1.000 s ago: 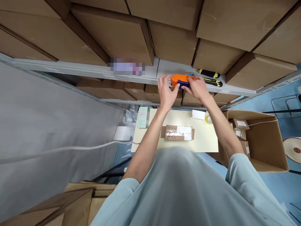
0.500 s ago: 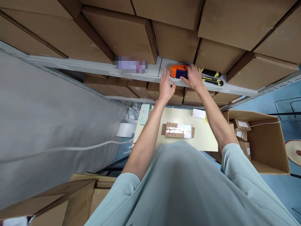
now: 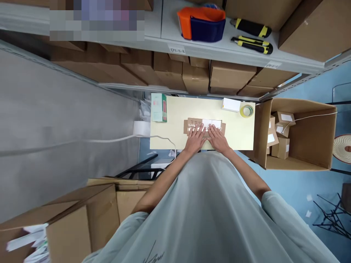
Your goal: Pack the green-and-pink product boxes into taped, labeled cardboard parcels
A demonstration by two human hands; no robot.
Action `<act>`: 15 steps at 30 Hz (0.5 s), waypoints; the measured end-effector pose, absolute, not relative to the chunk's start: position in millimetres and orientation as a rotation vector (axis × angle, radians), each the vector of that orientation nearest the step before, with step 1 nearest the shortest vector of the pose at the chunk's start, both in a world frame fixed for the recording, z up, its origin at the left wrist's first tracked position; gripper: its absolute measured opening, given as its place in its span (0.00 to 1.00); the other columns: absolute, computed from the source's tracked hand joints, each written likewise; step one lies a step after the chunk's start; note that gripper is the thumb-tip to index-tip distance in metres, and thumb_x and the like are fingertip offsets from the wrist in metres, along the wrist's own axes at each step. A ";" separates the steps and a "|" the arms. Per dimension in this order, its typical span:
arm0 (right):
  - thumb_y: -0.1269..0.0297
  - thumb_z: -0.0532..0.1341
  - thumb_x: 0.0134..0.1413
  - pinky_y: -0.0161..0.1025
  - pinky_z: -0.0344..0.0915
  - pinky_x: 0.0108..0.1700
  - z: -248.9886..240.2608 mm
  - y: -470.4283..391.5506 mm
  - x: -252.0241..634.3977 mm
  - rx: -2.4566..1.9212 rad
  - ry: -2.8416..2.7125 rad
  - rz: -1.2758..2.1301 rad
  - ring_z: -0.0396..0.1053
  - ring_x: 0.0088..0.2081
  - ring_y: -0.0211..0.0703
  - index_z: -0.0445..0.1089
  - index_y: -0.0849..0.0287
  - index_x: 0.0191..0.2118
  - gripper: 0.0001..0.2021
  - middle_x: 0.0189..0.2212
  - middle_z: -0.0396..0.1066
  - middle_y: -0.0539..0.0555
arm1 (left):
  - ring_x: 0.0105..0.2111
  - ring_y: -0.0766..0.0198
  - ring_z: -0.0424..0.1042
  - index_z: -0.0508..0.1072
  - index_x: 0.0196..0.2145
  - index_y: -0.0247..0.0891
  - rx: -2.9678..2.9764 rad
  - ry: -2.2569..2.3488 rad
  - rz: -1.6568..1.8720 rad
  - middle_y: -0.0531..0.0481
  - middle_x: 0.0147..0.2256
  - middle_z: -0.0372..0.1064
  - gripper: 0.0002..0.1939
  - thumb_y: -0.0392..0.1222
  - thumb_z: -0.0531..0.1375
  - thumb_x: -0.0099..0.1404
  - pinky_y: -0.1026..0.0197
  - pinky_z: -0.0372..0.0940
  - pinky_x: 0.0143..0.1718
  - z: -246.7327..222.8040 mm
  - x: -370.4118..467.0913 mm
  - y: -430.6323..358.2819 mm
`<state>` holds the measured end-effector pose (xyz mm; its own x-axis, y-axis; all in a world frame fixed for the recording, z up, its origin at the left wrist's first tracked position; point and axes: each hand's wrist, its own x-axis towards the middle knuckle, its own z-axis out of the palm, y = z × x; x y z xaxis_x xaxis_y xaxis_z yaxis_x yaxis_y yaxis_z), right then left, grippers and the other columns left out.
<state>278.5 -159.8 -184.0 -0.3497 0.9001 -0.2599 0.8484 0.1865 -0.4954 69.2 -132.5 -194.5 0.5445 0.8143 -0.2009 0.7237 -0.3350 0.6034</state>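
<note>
A small cardboard box [image 3: 195, 121] with a white label and shiny tape along its top lies on the pale yellow tabletop [image 3: 175, 107]. My left hand [image 3: 195, 139] rests flat on its left half, fingers spread. On the right half lies my right hand [image 3: 217, 138], palm down with fingers stretched out. Neither hand grips anything. Above, on the grey shelf, sits the orange and dark blue tape dispenser [image 3: 207, 27], apart from both hands. Two black and yellow utility knives, one behind [image 3: 252, 27] and one in front [image 3: 253, 45], lie beside it.
A green and white box [image 3: 158, 107] stands at the table's back left. At its back right are a white box [image 3: 231, 105] and a tape roll [image 3: 247, 111]. A large open carton [image 3: 309, 138] holding small parcels stands to the right. Overhead runs the shelf edge [image 3: 208, 53].
My right hand has let go of the tape dispenser, which stays on the shelf. Both hands have come down onto the cardboard box. The view has tilted downward.
</note>
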 end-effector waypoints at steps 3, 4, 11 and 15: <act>0.52 0.45 0.84 0.59 0.43 0.86 -194.5 -166.1 278.3 -1.733 -2.395 0.854 0.41 0.86 0.56 0.51 0.71 0.84 0.36 0.84 0.44 0.65 | 0.85 0.42 0.35 0.58 0.82 0.34 2.174 1.219 0.092 0.39 0.83 0.44 0.37 0.53 0.49 0.84 0.31 0.34 0.84 -202.1 68.1 -136.2; 0.52 0.44 0.84 0.59 0.43 0.86 -195.5 -165.1 279.5 -1.738 -2.402 0.840 0.41 0.86 0.55 0.51 0.71 0.84 0.36 0.85 0.43 0.65 | 0.85 0.43 0.35 0.57 0.83 0.34 2.182 1.214 0.081 0.40 0.83 0.43 0.37 0.53 0.48 0.84 0.32 0.34 0.84 -202.7 66.0 -134.7; 0.52 0.43 0.84 0.59 0.41 0.86 -195.7 -171.6 298.0 -1.898 -2.318 0.781 0.40 0.86 0.55 0.49 0.72 0.84 0.36 0.85 0.43 0.65 | 0.85 0.47 0.40 0.47 0.85 0.30 2.125 1.346 0.073 0.35 0.84 0.39 0.41 0.56 0.46 0.84 0.37 0.34 0.85 -206.1 34.0 -129.7; 0.45 0.44 0.83 0.65 0.48 0.84 -201.9 -181.6 304.2 -2.001 -1.966 0.897 0.38 0.86 0.60 0.43 0.69 0.86 0.40 0.86 0.36 0.68 | 0.85 0.45 0.38 0.52 0.83 0.29 1.976 1.341 0.308 0.30 0.83 0.41 0.44 0.63 0.47 0.83 0.36 0.37 0.84 -214.4 31.2 -130.5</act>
<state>304.2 -181.6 -201.9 -0.0664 0.9578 -0.2797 0.8390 -0.0982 -0.5352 31.2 -130.5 -214.4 0.4307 0.8822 -0.1902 0.7109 -0.2019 0.6737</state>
